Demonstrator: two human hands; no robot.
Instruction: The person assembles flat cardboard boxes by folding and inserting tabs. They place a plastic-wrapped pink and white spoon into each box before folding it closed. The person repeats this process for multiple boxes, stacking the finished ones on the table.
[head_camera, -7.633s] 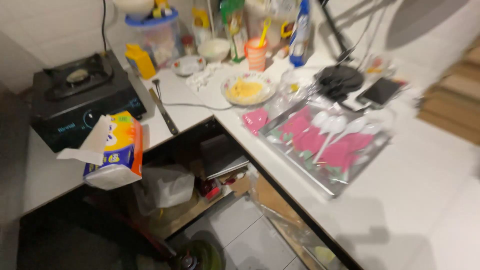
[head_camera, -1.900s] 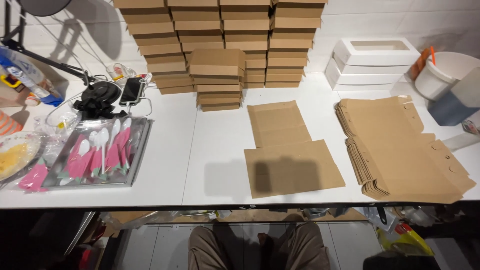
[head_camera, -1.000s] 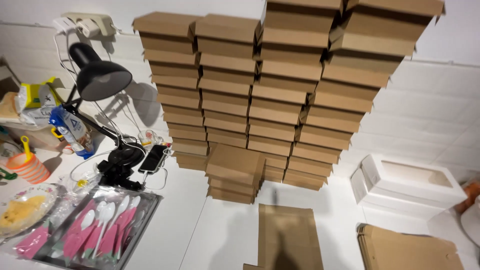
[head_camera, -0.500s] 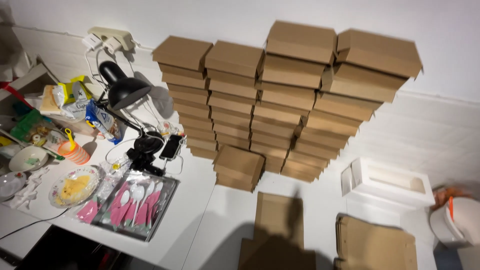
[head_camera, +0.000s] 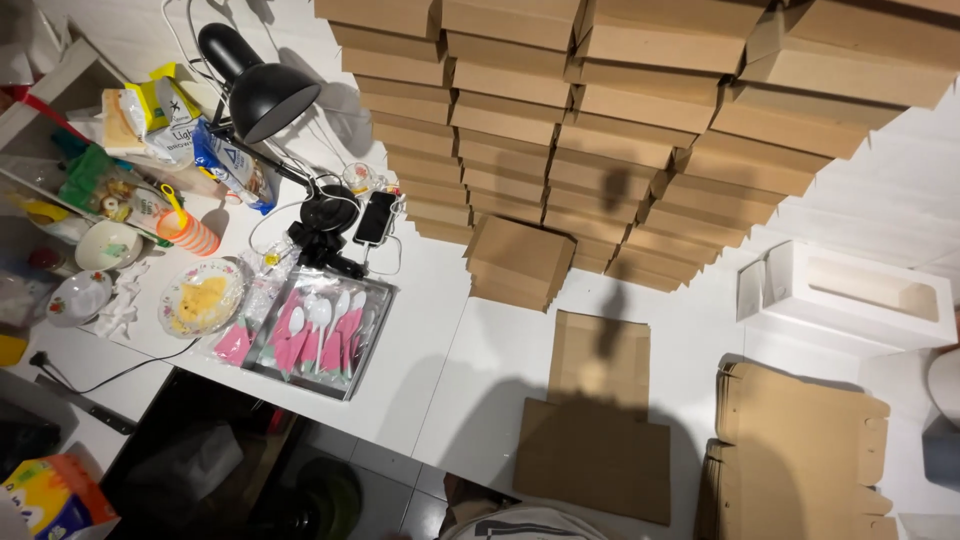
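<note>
On the near middle of the white table (head_camera: 440, 340) lies a flat unfolded cardboard box blank (head_camera: 598, 415), partly under the person's own shadow. Neither hand shows in the head view, so how far they are open, or what they hold, cannot be told. Just right of the blank, at the near right edge, sits a pile of flat cardboard blanks (head_camera: 800, 455), stacked one on another. Behind both, against the far wall, rise stacks of folded brown cardboard boxes (head_camera: 600, 130), with a short stack of brown boxes (head_camera: 518, 260) standing in front of them, just beyond the far end of the flat blank. To the far right rests a white windowed box (head_camera: 850, 295). Left of the blank, well apart from it, a metal tray of pink and white plastic spoons (head_camera: 318, 332) lies near a black desk lamp (head_camera: 262, 95), a smartphone (head_camera: 375, 217) and a patterned plate (head_camera: 203, 297) with yellow food.
</note>
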